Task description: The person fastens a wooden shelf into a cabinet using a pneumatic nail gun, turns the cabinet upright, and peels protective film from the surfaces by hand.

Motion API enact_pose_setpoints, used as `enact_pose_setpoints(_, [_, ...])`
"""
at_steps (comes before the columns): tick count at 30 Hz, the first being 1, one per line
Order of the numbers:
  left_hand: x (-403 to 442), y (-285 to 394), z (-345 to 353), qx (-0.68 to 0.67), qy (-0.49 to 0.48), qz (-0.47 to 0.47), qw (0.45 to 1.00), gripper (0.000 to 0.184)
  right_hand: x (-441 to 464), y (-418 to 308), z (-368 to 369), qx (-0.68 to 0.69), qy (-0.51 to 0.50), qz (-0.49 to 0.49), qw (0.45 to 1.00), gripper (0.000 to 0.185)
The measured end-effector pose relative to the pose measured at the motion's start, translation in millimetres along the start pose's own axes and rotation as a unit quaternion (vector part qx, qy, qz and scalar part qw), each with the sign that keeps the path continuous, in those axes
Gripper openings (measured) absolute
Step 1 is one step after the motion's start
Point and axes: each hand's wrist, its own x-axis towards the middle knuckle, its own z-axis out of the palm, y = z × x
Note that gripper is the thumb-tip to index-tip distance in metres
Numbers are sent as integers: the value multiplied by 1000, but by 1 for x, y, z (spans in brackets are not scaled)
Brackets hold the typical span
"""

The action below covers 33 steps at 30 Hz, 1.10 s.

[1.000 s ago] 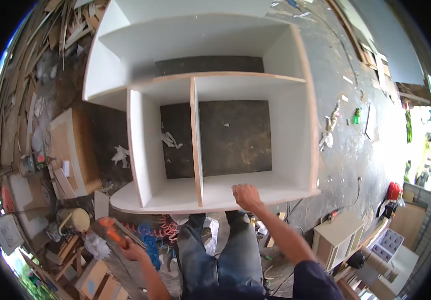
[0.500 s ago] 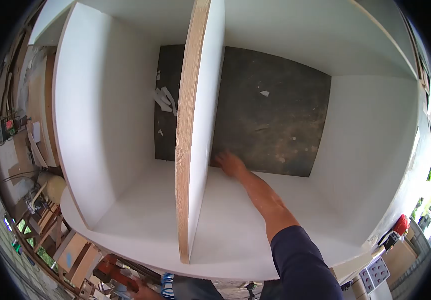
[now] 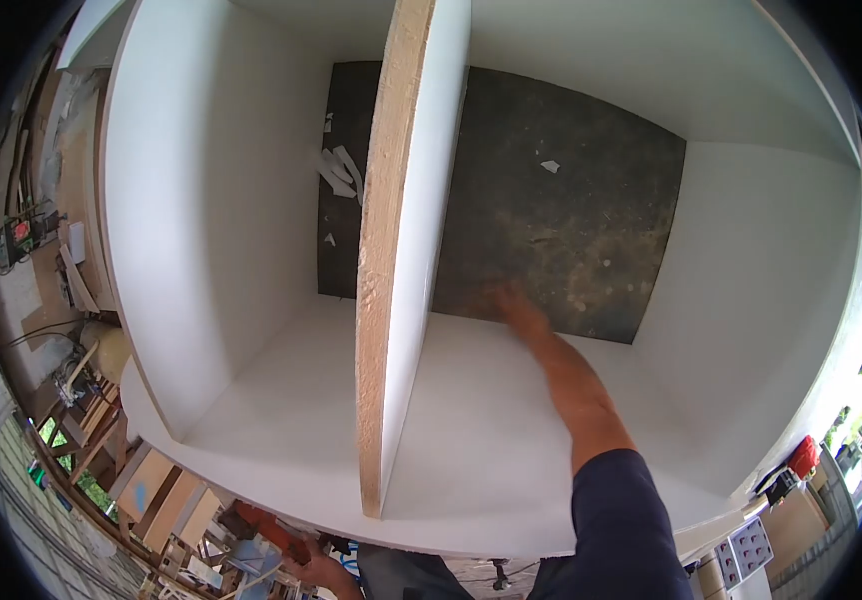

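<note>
My right hand (image 3: 504, 300), smeared by motion, reaches deep into the right compartment of a white cabinet (image 3: 511, 420). It is over the lower edge of the dark bottom surface (image 3: 571, 210), right of the upright divider (image 3: 381, 290) with its raw wood edge. Its fingers are too blurred to tell whether they hold anything. At the lower left, outside the cabinet, my left hand (image 3: 319, 568) is closed around the handle of a red-orange tool that looks like a nail gun (image 3: 263, 524). Part of the tool is hidden by the cabinet's front edge.
White scraps (image 3: 339, 172) lie in the left compartment, and a small white chip (image 3: 550, 167) in the right one. Wood pieces (image 3: 166, 510) are at the lower left. A grey box with several round holes (image 3: 748, 548) stands at the lower right.
My right hand has moved right, away from the divider, along the dark bottom surface. My left hand and the nail gun appear slightly further right, and the view has shifted a little.
</note>
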Motion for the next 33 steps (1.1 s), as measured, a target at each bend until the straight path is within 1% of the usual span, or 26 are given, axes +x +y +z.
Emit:
enact_pose_setpoints(1, [-2,3,-1,-38,-6,-5,999,42,-32,22,4,60,-28,53,996,58])
enact_pose_setpoints(3, [7,-7,-7,-13,-15,6,1000,40,-104,68,-3,95,-25,188,977,44])
enact_pose_setpoints(5, [6,4,-5,7,-24,43,999,38,-179,109,0,251,-82,195,944,33])
enact_pose_setpoints(6, [10,4,-7,2,-25,42,999,38,-211,122,-4,269,-80,187,941,29])
enact_pose_setpoints(8, [20,2,-10,18,-96,81,992,43,-277,164,-75,217,-159,91,959,24])
enact_pose_setpoints(9, [23,15,-12,8,-131,51,990,48,-296,175,-103,218,-161,93,958,24])
enact_pose_setpoints(11, [31,26,-23,7,-163,44,986,47,-326,184,-155,337,-168,176,910,11])
enact_pose_setpoints(12, [38,32,-30,6,-193,38,981,47,-340,180,-186,342,-172,179,906,11])
enact_pose_setpoints(13, [36,46,-33,37,-197,47,979,41,-348,173,-219,433,-59,246,865,7])
enact_pose_setpoints(14, [40,51,-42,37,-204,52,977,41,-355,165,-256,510,57,310,801,2])
enact_pose_setpoints(16, [54,57,-60,-85,-259,73,959,39,-367,130,-349,543,221,316,746,4])
enact_pose_setpoints(17, [59,57,-72,-123,-259,32,958,39,-372,102,-391,589,258,321,696,7])
enact_pose_setpoints(18, [67,64,-87,-121,-267,35,956,39,-375,67,-429,630,294,322,642,10])
enact_pose_setpoints(19, [75,75,-102,-16,-322,106,941,39,-373,25,-459,632,324,309,633,13])
enact_pose_setpoints(20, [81,91,-117,88,-371,177,907,38,-366,-8,-492,656,348,273,612,15])
enact_pose_setpoints(22, [91,120,-127,75,-389,189,899,35,-346,-91,-556,767,257,278,518,13])
enact_pose_setpoints(23, [103,122,-131,91,-394,301,864,35,-333,-125,-584,815,205,262,475,29])
enact_pose_setpoints(24, [112,127,-134,103,-393,409,817,36,-318,-149,-613,840,191,253,440,36])
enact_pose_setpoints(25, [118,134,-135,99,-397,415,813,36,-304,-166,-637,864,178,243,404,43])
enact_pose_setpoints(26, [123,148,-134,77,-462,426,774,37,-292,-180,-660,863,184,252,398,43])
enact_pose_setpoints(27, [125,159,-130,55,-525,436,729,38,-282,-191,-680,879,215,283,317,46])
enact_pose_setpoints(28, [123,166,-127,55,-530,444,720,38,-275,-197,-692,888,245,311,232,48])
enact_pose_setpoints(29, [117,172,-124,46,-564,440,698,39,-268,-200,-699,885,253,319,224,48])
enact_pose_setpoints(31, [108,176,-119,39,-600,444,664,41,-259,-200,-705,857,241,413,191,42])
enact_pose_setpoints(32, [104,173,-115,20,-640,460,615,39,-257,-200,-703,855,248,418,181,42])
enact_pose_setpoints(33, [100,171,-109,3,-678,473,563,37,-256,-201,-695,853,217,466,86,37])
